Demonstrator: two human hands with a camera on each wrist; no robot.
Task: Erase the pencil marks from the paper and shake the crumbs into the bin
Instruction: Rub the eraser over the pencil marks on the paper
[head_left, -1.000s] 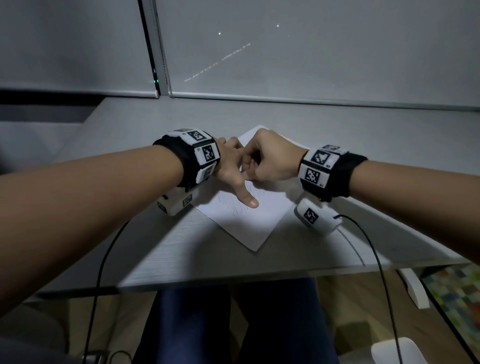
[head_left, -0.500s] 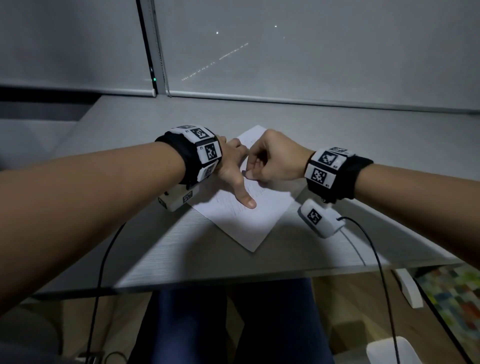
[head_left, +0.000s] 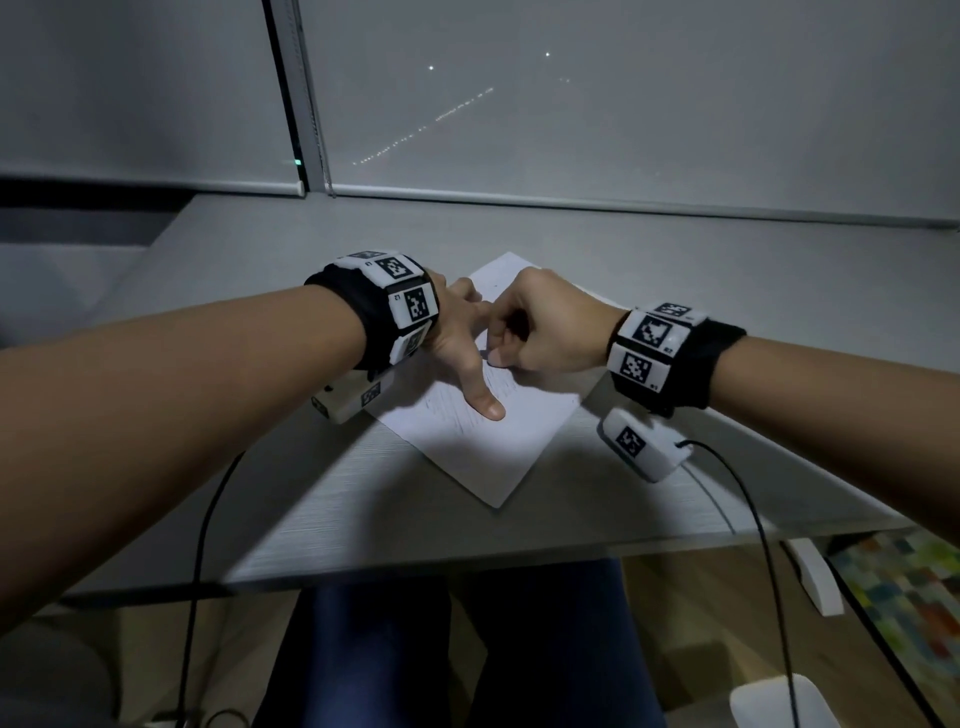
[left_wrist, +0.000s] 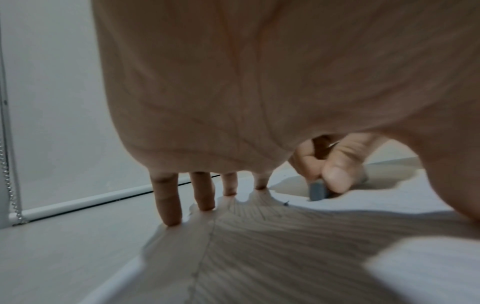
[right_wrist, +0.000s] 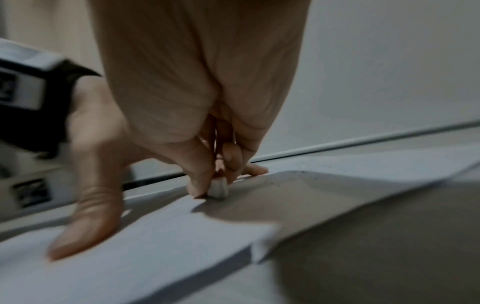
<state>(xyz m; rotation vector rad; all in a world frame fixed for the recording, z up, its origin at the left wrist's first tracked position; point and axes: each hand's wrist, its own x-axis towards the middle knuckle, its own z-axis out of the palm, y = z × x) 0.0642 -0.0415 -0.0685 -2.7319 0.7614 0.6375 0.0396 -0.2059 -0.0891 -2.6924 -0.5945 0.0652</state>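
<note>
A white sheet of paper (head_left: 483, 447) with faint pencil lines lies turned like a diamond on the grey desk (head_left: 311, 509). My left hand (head_left: 462, 353) rests on the sheet with fingers spread and straight, thumb stretched toward me; its fingertips (left_wrist: 170, 216) press down at the sheet's left edge. My right hand (head_left: 540, 332) is curled and pinches a small grey eraser (left_wrist: 317, 190), whose end (right_wrist: 218, 190) touches the paper beside the left thumb (right_wrist: 85, 226). Dark specks lie on the sheet near the eraser (right_wrist: 306, 174).
A roller blind and window frame (head_left: 571, 200) run along the desk's far edge, with a bead chain (left_wrist: 7, 185) at the left. Cables hang from both wrist units over the near desk edge (head_left: 758, 545). A white object (head_left: 779, 701) stands on the floor at lower right.
My right hand with the eraser has shifted slightly right and toward me across the sheet. The left hand stays in place, holding the paper down.
</note>
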